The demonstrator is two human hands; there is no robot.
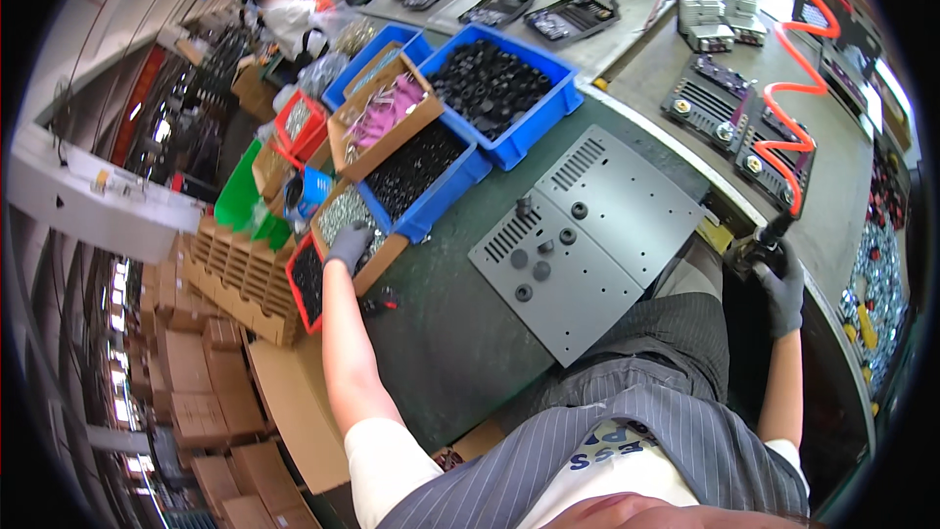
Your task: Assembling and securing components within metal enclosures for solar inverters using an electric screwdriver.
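Note:
My left hand point(350, 245), in a grey glove, reaches into a cardboard box of small silver screws point(342, 210). Its fingers are curled down among them; what they pinch is hidden. At the right bench edge my gloved right hand point(783, 292) is closed round a dark air screwdriver point(752, 249), fed by an orange coiled hose point(798, 69). Between my hands a grey sheet-metal panel point(612, 225) with slots and holes lies flat on the green bench. Several black round rubber feet point(568, 235) sit loose on the panel, some of them standing on end.
Blue bins hold black parts point(494, 78) and small black pieces point(416, 171); a carton holds pink parts point(390, 113). A red bin point(306, 284) stands left of the screws. Dark assembled units point(729, 118) lie on the conveyor. Another person point(284, 15) stands far left.

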